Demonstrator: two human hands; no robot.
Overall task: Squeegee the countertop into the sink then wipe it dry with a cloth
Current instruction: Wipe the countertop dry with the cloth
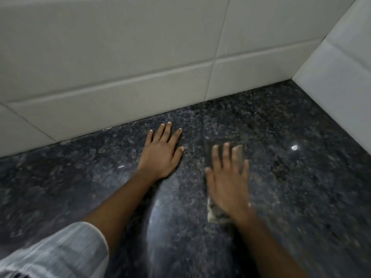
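My left hand (160, 152) lies flat with fingers spread on the dark speckled polished granite tabletop (291, 187) at centre frame, empty, likely bracing me. My right hand (227, 177), lower right of centre, presses open-palmed on a thin folded grey cloth (215, 214), blurred, apparently mid-wipe. The glossy stone meets smooth white rectangular wall tiles (120, 57) above. No sink or squeegee shows.

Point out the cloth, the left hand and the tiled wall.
cloth (215, 214), head view: pale near edge showing below the palm.
left hand (160, 152), head view: back of hand.
tiled wall (120, 57), head view: bare tile face.
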